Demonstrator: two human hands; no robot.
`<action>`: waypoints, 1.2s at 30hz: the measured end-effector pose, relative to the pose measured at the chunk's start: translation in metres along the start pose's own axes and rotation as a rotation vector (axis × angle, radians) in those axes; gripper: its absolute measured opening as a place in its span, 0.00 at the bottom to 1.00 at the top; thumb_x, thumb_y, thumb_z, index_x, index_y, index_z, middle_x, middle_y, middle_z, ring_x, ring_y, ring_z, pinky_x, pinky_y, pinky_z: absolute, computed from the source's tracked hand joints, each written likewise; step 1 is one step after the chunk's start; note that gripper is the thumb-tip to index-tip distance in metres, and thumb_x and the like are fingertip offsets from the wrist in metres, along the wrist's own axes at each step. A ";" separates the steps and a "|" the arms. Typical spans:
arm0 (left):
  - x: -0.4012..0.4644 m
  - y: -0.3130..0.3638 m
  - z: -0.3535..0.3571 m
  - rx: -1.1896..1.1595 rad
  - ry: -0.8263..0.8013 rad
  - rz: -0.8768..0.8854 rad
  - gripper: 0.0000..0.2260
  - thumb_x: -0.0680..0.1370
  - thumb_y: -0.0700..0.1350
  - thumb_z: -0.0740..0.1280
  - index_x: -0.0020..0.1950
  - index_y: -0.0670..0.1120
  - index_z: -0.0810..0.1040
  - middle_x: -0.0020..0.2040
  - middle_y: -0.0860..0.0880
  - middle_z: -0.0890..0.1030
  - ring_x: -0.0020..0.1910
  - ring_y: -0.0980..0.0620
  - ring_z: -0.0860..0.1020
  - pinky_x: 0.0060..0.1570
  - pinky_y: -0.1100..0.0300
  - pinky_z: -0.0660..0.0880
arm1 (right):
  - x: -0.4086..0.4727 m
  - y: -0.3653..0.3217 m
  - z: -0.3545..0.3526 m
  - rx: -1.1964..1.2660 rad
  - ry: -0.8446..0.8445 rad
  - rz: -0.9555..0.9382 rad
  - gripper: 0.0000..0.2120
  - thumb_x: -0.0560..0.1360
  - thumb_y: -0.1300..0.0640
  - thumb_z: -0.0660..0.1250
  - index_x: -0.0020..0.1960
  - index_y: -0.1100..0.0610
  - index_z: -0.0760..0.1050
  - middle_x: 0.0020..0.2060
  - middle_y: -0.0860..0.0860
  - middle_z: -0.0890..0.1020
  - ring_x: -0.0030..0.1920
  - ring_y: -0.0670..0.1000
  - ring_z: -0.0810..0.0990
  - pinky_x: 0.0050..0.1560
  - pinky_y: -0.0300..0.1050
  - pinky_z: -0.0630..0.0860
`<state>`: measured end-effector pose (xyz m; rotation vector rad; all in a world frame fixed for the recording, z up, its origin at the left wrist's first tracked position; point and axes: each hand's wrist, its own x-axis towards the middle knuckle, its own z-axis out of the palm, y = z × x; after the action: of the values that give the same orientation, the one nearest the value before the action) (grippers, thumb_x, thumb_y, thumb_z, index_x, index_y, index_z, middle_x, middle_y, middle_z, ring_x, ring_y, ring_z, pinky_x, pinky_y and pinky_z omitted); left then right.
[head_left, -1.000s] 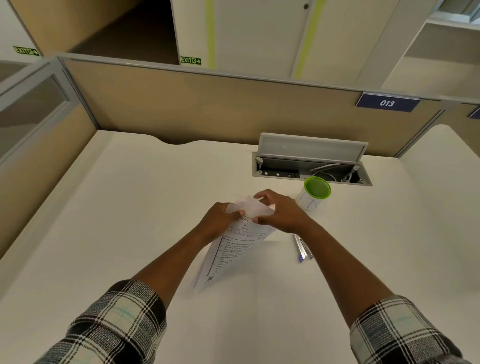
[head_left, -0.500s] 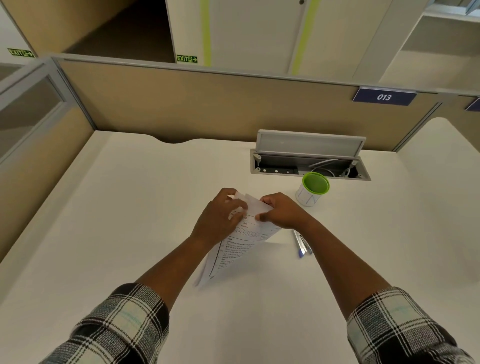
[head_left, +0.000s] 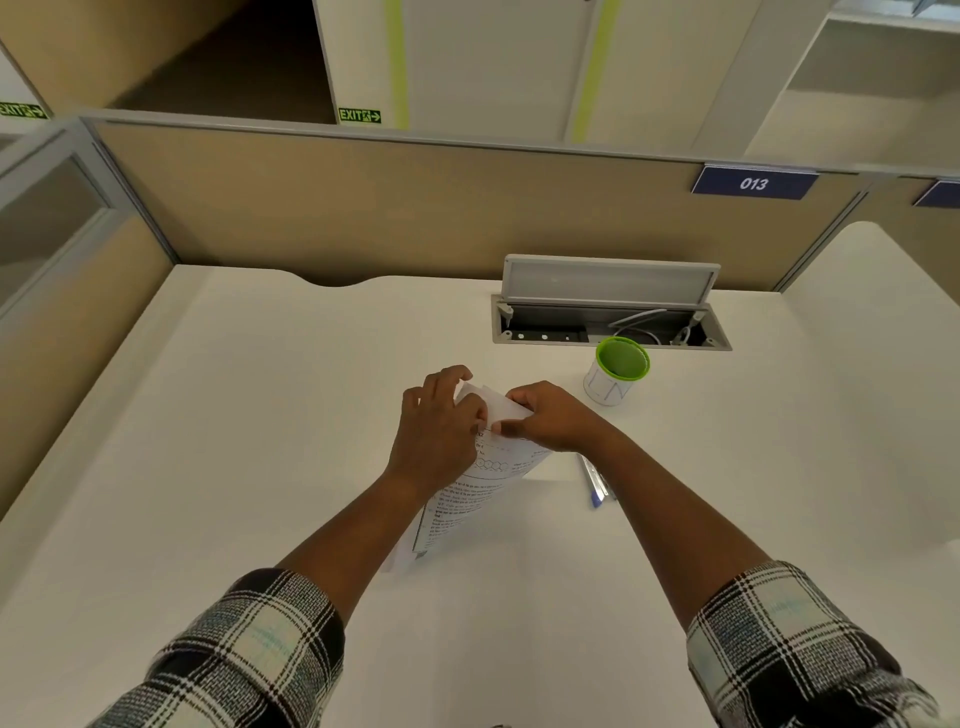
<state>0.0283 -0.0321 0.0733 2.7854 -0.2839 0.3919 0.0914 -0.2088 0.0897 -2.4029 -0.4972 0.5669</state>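
Both hands meet over the middle of the white desk (head_left: 249, 426) and hold a printed paper sheet (head_left: 462, 499). The left hand (head_left: 439, 431) has its fingers curled over the far top edge of the sheet, and its thumb presses on the near side. The right hand (head_left: 553, 421) pinches the same top part from the 3 o'clock side, with thumb and bent forefinger closed on the paper. The top of the sheet looks folded over between the two hands. Its lower end reaches toward 7 o'clock and lies under the left forearm; I cannot tell if it touches the desk there.

A pen (head_left: 596, 486) lies on the desk just beside the right wrist, at 4 o'clock from the hands. A white cup with a green rim (head_left: 616, 371) stands upright at 2 o'clock, near the right hand but apart from it. Behind the cup, at 1 o'clock, a cable box (head_left: 550, 332) is set in the desk with its grey lid (head_left: 608, 283) raised. On the partition at 1 o'clock hangs a blue plate "013" (head_left: 753, 184).
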 end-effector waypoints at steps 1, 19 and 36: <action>0.000 0.001 0.000 -0.005 0.000 -0.015 0.08 0.71 0.44 0.69 0.49 0.46 0.81 0.65 0.42 0.75 0.60 0.42 0.75 0.57 0.46 0.73 | 0.000 0.000 0.000 -0.001 -0.003 0.005 0.12 0.73 0.49 0.70 0.51 0.57 0.81 0.44 0.53 0.82 0.41 0.51 0.78 0.44 0.44 0.77; 0.003 0.003 0.002 -0.234 -0.061 -0.256 0.06 0.76 0.42 0.65 0.44 0.49 0.81 0.60 0.47 0.73 0.56 0.48 0.74 0.51 0.54 0.70 | -0.001 -0.005 0.009 -0.031 0.046 0.072 0.15 0.74 0.45 0.69 0.54 0.53 0.81 0.50 0.52 0.83 0.47 0.55 0.80 0.50 0.52 0.78; 0.003 -0.005 0.008 -0.946 -0.196 -0.515 0.11 0.75 0.44 0.72 0.54 0.50 0.75 0.55 0.48 0.78 0.51 0.46 0.80 0.44 0.58 0.80 | -0.006 -0.005 0.001 -0.043 0.022 0.053 0.19 0.76 0.47 0.68 0.62 0.57 0.77 0.59 0.56 0.80 0.58 0.57 0.77 0.59 0.55 0.75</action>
<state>0.0341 -0.0307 0.0661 1.8522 0.1800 -0.1319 0.0842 -0.2076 0.0937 -2.4673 -0.4415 0.5570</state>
